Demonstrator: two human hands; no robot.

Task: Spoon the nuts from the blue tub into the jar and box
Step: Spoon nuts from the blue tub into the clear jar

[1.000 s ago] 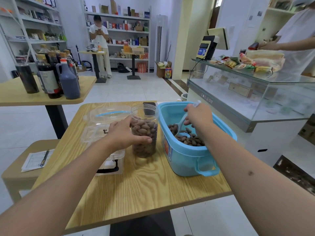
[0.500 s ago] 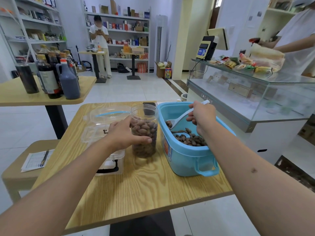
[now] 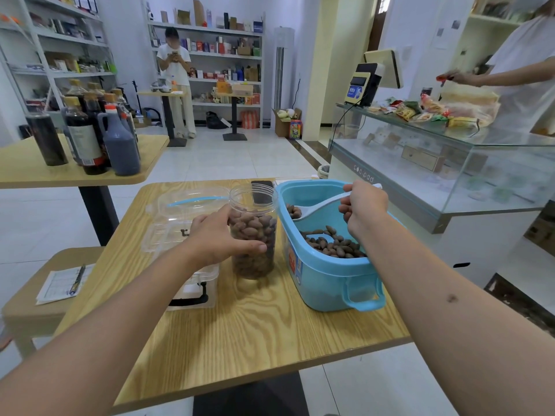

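Note:
A clear plastic jar (image 3: pixel 253 202), most of the way full of brown nuts, stands upright on the wooden table (image 3: pixel 255 319). My left hand (image 3: pixel 220 237) grips its side. To its right sits the blue tub (image 3: pixel 327 280) with nuts (image 3: pixel 333 246) heaped at its near end. My right hand (image 3: pixel 362 210) holds a white spoon (image 3: pixel 319 205) by the handle. The spoon's bowl carries a few nuts and hangs inside the tub near its left wall, close to the jar's rim. A clear plastic box (image 3: pixel 183 223) with an open lid lies left of the jar, partly hidden by my left hand.
A dark phone (image 3: pixel 262 192) lies behind the jar. Dark bottles (image 3: pixel 99 136) crowd a second table at the left. A glass counter (image 3: pixel 450 163) runs along the right, with a person behind it. A stool with a paper and pen (image 3: pixel 64 283) stands at the lower left.
My right hand has lifted the spoon out of the nut heap and carried it, loaded with nuts, up and left toward the jar. My left hand has stayed on the jar.

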